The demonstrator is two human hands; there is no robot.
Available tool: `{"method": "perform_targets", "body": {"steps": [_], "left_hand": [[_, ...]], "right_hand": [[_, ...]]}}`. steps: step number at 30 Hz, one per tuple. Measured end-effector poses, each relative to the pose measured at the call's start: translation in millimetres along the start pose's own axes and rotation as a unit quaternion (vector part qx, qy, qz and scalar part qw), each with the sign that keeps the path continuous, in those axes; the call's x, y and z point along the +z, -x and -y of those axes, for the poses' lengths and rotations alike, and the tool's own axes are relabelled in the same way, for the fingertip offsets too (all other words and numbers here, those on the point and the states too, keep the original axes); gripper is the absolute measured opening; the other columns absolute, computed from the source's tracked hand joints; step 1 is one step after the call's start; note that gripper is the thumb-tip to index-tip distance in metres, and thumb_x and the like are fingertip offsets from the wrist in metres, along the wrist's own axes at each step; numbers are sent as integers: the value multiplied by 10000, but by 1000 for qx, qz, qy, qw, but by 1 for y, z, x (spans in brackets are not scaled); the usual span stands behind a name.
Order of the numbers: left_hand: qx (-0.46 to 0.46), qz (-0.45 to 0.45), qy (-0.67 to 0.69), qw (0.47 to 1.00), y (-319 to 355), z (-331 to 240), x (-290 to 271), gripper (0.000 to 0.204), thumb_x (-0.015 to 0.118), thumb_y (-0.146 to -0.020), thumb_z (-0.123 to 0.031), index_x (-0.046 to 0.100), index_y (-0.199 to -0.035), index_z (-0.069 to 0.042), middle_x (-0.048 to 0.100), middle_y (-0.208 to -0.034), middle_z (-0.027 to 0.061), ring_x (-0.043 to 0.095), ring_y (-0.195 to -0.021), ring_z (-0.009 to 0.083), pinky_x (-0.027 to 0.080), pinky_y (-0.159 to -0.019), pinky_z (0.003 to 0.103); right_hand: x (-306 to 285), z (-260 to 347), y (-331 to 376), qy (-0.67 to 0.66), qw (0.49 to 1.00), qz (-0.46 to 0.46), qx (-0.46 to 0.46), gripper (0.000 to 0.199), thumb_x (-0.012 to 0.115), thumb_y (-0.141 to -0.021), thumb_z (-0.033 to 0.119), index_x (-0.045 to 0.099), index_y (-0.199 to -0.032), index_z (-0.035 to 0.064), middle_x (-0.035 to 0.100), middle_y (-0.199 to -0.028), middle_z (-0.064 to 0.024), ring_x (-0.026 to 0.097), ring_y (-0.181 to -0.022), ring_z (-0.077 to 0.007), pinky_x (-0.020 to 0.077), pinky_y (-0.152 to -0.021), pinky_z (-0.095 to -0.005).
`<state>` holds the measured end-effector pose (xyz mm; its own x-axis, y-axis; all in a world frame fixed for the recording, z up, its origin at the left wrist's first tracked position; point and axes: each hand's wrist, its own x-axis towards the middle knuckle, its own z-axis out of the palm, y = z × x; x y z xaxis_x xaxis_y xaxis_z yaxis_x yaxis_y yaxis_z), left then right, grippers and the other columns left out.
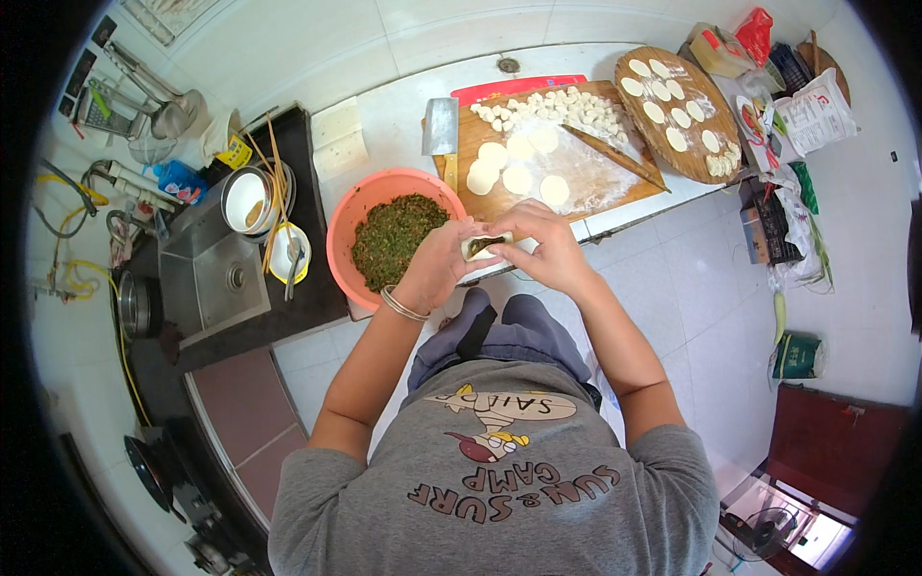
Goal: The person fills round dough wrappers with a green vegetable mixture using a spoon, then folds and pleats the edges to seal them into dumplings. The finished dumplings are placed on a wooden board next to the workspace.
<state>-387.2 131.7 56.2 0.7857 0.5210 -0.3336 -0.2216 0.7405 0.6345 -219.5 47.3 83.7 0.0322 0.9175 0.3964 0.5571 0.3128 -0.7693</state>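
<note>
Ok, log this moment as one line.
left hand: holds filled wrapper | right hand: pinching it | beside: pink filling bowl | behind: floured board

A pale white dumpling wrapper (483, 246) with dark green filling is seen between the hands. At the left, a salmon-pink bowl (348, 223) is filled with dark green, speckled chopped filling (396, 240). Farther off, white dough rounds (519, 165) are spread over a floured brown wooden board (605, 175). The worktop (394, 130) is white, and a silver bangle (401, 305) is worn.
</note>
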Motion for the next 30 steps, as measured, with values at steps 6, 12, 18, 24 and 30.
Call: {"method": "perform_targets", "body": {"steps": [6,12,18,24,30], "left_hand": [[1,28,-4,1000,2,-4,5,264,471,-944,-229,532,-1068,-4,551,-1089,89,562,-1045,187,497,-928,405],[-5,25,16,1000,0,1,-1,219,411,-951,-157,523,-1059,-2,561,-1114,114,547,-1084,208,464,-973,470],[-9,16,-9,1000,1,0,3,219,422,-946,-157,524,-1063,-2,557,-1116,110,547,-1072,206,469,-967,450],[-5,15,-41,999,2,-1,4,267,417,-949,-152,527,-1099,38,541,-1138,125,541,-1087,226,459,-976,438],[-3,25,-63,998,2,-1,7,300,407,-956,-155,525,-1123,64,525,-1168,142,532,-1108,253,439,-998,448]], "right_hand": [[-1,-1,1,31,999,25,-6,196,704,-701,41,619,-876,59,630,-845,-75,583,-826,-272,460,-751,-372],[3,-5,4,61,997,21,-34,182,686,-704,28,612,-867,57,610,-809,-77,570,-788,-276,462,-726,-372],[6,-5,7,88,995,16,-34,182,680,-708,32,621,-878,54,589,-818,-80,568,-811,-276,462,-727,-374],[5,0,8,153,987,-5,-49,146,693,-701,66,656,-841,53,563,-821,-73,559,-841,-263,454,-744,-374],[6,-6,8,170,983,-2,-72,116,697,-695,79,658,-798,44,546,-791,-68,551,-808,-260,449,-716,-380]]}}
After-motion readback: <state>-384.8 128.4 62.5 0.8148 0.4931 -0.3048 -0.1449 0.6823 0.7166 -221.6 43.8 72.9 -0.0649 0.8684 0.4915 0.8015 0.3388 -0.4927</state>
